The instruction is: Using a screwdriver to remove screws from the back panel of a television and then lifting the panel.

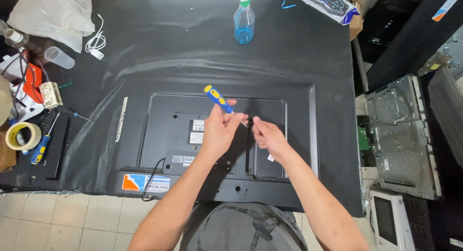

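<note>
- Above the middle of the black television back panel, the screwdriver with its blue and yellow handle slants from upper left down to lower right, its thin shaft ending at the right hand's fingertips.
- The left hand is clenched around the lower handle, so it is the nearer hand to the tool.
- The right hand pinches at the shaft's tip; whether it grips something tiny there, I cannot tell.
- Farther off, 1 blue spray bottle stands at the far table edge, and a tape roll and a second screwdriver lie left.
</note>
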